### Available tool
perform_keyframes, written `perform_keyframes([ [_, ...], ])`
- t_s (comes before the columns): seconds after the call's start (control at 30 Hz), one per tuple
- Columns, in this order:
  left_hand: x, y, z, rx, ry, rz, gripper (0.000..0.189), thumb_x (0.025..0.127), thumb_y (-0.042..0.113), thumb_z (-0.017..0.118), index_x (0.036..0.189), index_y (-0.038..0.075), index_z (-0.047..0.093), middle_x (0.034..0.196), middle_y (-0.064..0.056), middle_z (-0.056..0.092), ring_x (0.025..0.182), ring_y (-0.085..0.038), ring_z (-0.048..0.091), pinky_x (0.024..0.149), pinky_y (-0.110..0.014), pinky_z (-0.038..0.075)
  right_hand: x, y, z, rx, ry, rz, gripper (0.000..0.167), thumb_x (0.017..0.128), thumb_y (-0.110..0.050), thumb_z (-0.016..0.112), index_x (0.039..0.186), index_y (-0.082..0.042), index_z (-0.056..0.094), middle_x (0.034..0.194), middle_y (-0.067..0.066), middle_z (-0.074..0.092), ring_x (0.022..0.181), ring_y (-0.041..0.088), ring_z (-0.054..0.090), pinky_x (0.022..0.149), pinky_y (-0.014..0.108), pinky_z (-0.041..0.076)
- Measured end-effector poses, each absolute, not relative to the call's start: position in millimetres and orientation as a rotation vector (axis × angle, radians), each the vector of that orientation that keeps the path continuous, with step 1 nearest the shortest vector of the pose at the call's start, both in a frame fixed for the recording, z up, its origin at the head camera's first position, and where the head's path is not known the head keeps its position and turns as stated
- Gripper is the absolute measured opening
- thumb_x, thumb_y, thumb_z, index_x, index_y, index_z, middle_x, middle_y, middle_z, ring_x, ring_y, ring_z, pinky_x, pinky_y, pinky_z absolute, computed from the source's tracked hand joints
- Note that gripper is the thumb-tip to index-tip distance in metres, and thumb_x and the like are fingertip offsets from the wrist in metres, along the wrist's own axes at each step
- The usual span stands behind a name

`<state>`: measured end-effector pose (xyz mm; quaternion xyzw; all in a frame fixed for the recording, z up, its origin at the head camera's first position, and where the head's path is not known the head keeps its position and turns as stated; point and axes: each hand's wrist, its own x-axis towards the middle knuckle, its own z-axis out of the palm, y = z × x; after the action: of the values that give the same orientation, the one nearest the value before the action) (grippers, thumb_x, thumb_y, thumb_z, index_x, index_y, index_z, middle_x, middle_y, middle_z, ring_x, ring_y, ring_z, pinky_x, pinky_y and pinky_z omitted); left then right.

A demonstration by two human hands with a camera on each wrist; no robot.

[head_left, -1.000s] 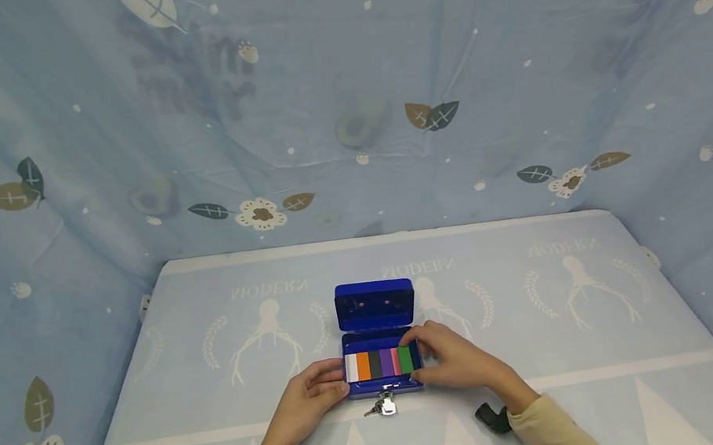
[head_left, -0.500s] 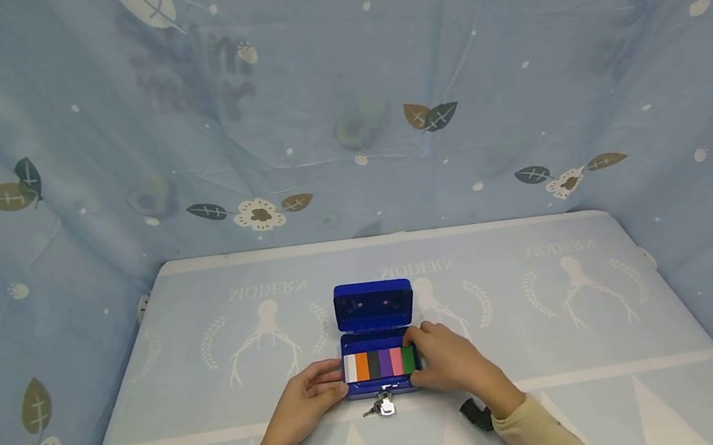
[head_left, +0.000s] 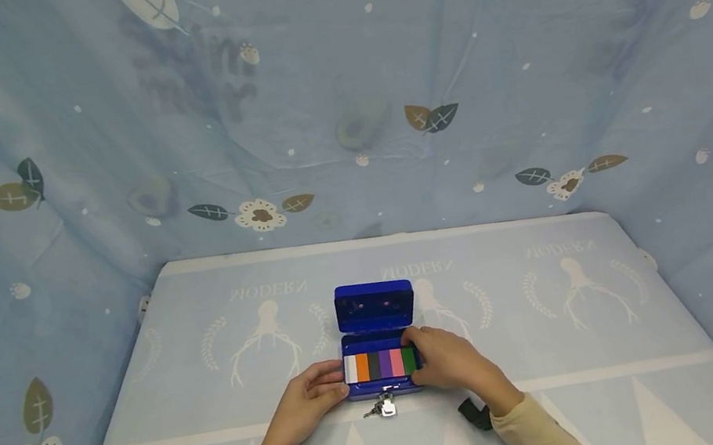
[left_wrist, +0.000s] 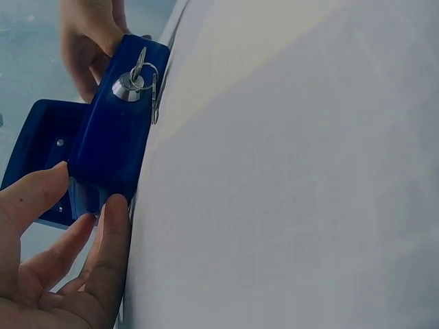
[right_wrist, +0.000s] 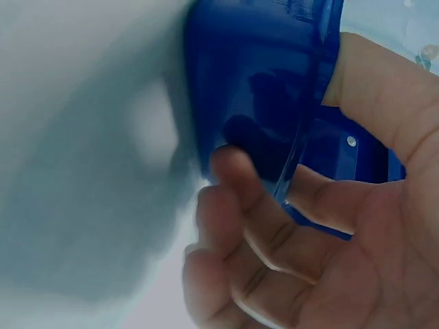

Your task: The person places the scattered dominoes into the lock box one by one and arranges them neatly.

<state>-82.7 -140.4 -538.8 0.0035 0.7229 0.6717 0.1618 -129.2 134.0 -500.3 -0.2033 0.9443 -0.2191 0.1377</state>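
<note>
Both hands, left hand [head_left: 307, 400] & right hand [head_left: 448, 362], grip blue box [head_left: 385, 386] (lid open).

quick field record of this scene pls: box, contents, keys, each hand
box: blue box, lid open and upright
contents: row of coloured blocks, white to green
keys: keys in the front lock
left hand: left hand holds the box's left end
right hand: right hand grips its right end, by the green block
surface: mat

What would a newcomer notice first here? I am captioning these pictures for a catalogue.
A small blue metal box with its lid up sits mid-table, holding a row of coloured blocks. The left hand and right hand grip its ends, and silver keys hang from its front lock.
</note>
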Motion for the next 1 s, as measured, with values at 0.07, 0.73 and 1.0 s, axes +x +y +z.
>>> perform_keyframes([
  [0.07,-83,-140,-538,0.012,2.063,1.916,0.053,0.091,0.013,0.075,0.136,-0.006,0.054,0.122,-0.02,0.063,0.105,-0.027,0.066,0.084,-0.027,0.059,-128,137,-502,-0.614,2.723,-0.698,0.045,0.078,-0.017,0.08,0.118,-0.009,0.061,0.082,-0.003,0.054,0.071,0.013,0.048,0.057,0.028,0.042],
  [0.73,-83,-141,-539,-0.009,2.181,1.858,0.048,0.092,0.013,0.074,0.133,-0.003,0.058,0.121,-0.016,0.065,0.105,-0.026,0.067,0.085,-0.027,0.057,-122,155,-515,-0.671,2.656,-1.286,0.027,0.093,-0.016,0.073,0.117,-0.008,0.063,0.085,-0.009,0.06,0.068,0.009,0.053,0.057,0.025,0.048],
  [1.0,-80,-142,-534,-0.026,2.235,1.827,0.047,0.09,0.015,0.076,0.131,-0.001,0.061,0.12,-0.013,0.067,0.103,-0.022,0.068,0.085,-0.024,0.056,-119,162,-517,-0.608,2.705,-1.387,0.022,0.091,-0.013,0.074,0.111,-0.011,0.066,0.082,-0.01,0.059,0.072,0.009,0.056,0.061,0.024,0.051],
])
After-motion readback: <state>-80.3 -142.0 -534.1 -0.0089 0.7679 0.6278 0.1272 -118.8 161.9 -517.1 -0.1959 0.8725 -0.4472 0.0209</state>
